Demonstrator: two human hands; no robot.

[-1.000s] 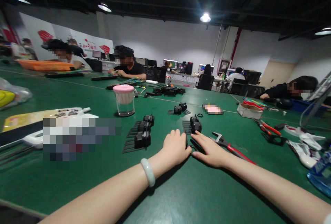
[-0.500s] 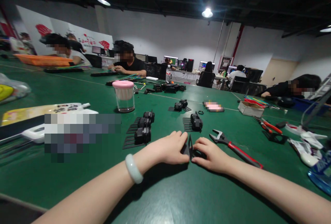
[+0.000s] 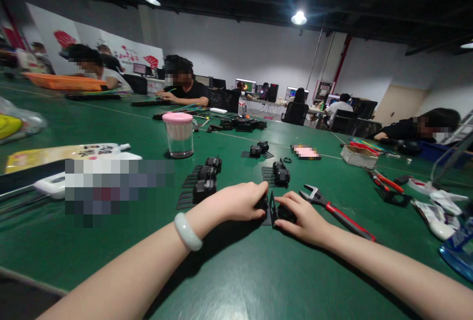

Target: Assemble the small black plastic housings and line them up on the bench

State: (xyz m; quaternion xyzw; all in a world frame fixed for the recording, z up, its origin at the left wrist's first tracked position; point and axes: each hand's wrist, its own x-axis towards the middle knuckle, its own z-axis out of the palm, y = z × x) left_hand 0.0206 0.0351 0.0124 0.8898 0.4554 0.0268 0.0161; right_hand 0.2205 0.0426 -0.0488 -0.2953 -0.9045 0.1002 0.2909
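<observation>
My left hand (image 3: 244, 200), below a pale bangle on the wrist, is closed with thumb and fingers bent round a small black part (image 3: 261, 203), mostly hidden by the fingers. Facing it, my right hand (image 3: 301, 217) grips a black rounded part (image 3: 286, 213) that has a thin flat plate (image 3: 272, 209) standing upright at its left side. Both pieces are low at the table, close together; I cannot tell whether they touch. Beyond my hands sits a similar black slatted part (image 3: 281, 174). To the left lies a row of several black slatted parts (image 3: 205, 188).
An adjustable wrench (image 3: 343, 219) lies right of my right hand. A pink-lidded glass (image 3: 179, 137) stands at the left. Farther off are a small black pair of parts (image 3: 259, 149), a black ring (image 3: 287, 160), a small box (image 3: 358, 156) and red-handled pliers (image 3: 388, 180). Other people sit around.
My left hand's fingers have curled in and its wrist has risen slightly. My right hand's fingers have shifted a little on their part, showing more of it.
</observation>
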